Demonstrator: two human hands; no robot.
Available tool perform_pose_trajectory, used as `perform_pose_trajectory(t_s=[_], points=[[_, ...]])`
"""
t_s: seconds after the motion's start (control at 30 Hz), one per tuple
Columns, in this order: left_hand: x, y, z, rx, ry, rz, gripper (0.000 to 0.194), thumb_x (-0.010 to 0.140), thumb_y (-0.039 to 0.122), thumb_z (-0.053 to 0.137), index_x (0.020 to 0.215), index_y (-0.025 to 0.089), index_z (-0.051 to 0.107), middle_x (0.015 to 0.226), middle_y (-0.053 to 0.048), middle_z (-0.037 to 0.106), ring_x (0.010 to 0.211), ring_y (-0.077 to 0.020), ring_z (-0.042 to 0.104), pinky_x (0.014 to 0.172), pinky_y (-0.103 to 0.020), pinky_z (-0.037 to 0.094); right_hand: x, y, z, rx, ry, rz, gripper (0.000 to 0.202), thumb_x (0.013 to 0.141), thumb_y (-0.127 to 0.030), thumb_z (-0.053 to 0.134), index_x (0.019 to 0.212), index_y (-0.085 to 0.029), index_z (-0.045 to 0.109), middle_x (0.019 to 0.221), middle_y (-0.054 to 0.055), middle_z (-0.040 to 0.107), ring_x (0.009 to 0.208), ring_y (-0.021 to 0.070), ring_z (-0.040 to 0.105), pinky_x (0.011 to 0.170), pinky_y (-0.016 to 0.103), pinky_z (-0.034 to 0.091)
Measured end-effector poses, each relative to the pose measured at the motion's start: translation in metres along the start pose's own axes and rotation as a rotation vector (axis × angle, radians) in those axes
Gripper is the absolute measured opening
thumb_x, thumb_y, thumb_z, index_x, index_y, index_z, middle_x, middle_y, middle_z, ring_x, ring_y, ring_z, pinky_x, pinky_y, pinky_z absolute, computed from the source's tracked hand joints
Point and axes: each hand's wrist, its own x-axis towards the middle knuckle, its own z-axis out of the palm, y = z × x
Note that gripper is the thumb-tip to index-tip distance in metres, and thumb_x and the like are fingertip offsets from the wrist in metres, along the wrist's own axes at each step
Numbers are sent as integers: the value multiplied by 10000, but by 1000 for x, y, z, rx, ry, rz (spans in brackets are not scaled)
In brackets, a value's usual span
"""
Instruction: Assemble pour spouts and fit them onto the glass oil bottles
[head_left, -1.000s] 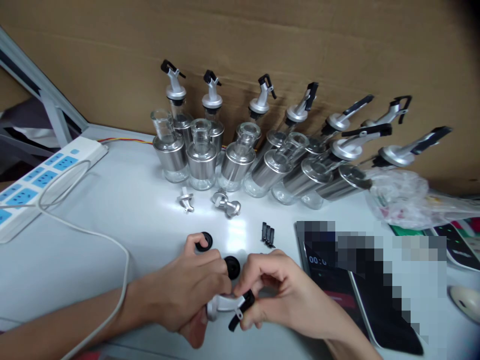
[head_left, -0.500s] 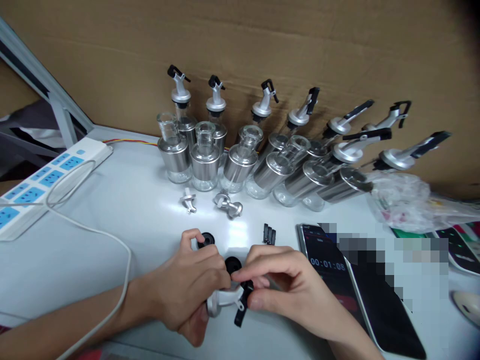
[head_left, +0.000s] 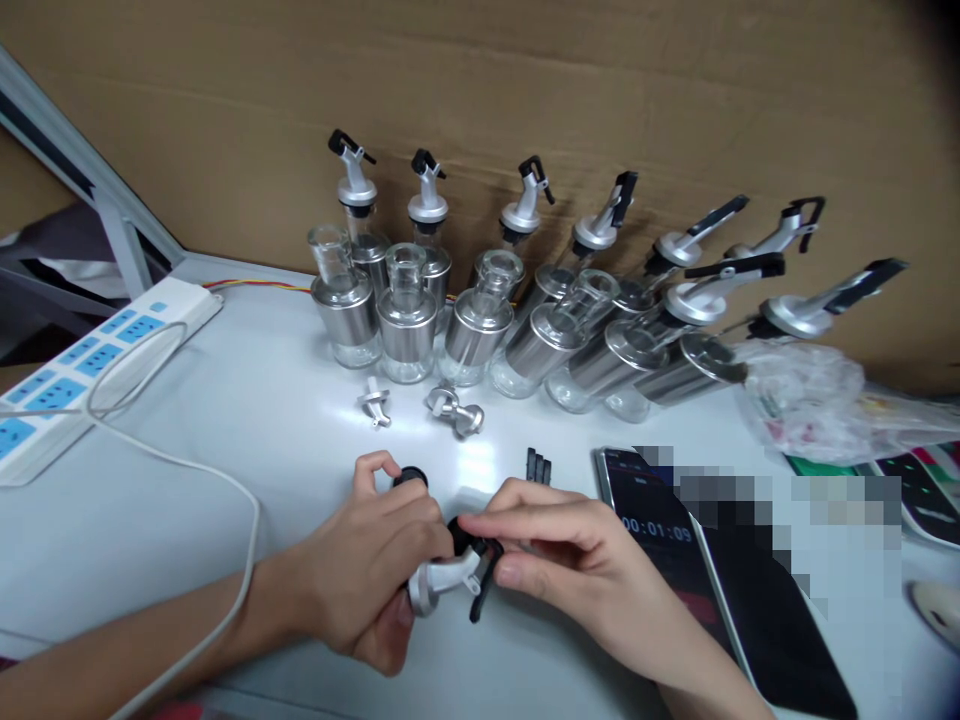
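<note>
From where I stood, the person's left hand point(head_left: 379, 560) had its grip closed round the base of a silvery, satin-smooth pourer spout with a round flange and curved neck point(head_left: 450, 575), held just above the white, smooth desk point(head_left: 300, 425). A slim black plastic lever point(head_left: 484, 590) was at the neck's tip. The right hand point(head_left: 570, 545) had its thumb and fingers about that lever; whether its grip was closed on it, I could not tell.

Towards twelve o'clock of the left hand's fingers was a black ring-like disc point(head_left: 412, 475); a second black disc point(head_left: 457, 535), partly covered, showed between the hands. Three short black bars point(head_left: 538, 468) lay at one o'clock, and more loose silvery spouts point(head_left: 457, 412) at twelve. Beyond them stood clear glass bottles with brushed-metal sleeves point(head_left: 405, 330), a front row mostly open-necked, a back row fitted with spouts, before a brown creased cardboard panel point(head_left: 465, 90).

At three o'clock a dark glossy phone point(head_left: 652, 570) showed "00:01:09" in pale figures.

The held spout's long axis ran roughly from nine to three o'clock, its neck curving up towards two; the lever's free end pointed towards seven.
</note>
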Motion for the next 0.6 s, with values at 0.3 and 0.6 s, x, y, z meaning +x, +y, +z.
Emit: perform_pose_trajectory(t_s=[0.3,0.6], points=[[-2,0,2,2,12,-17,262,606,173,363,865,215,377,642,68,386,577,-144,395,734,-358,186,2,5,2,159,-42,39,235,801,-218,719,1014,-310,760,694,-15,576,539,64,478,515,222,403],[0,1,1,33,-22,-37,256,599,153,366,847,214,369,652,60,409,589,-150,418,744,-369,209,2,8,1,266,-35,120,264,761,-171,751,994,-293,769,713,-13,633,548,46,547,558,175,486]])
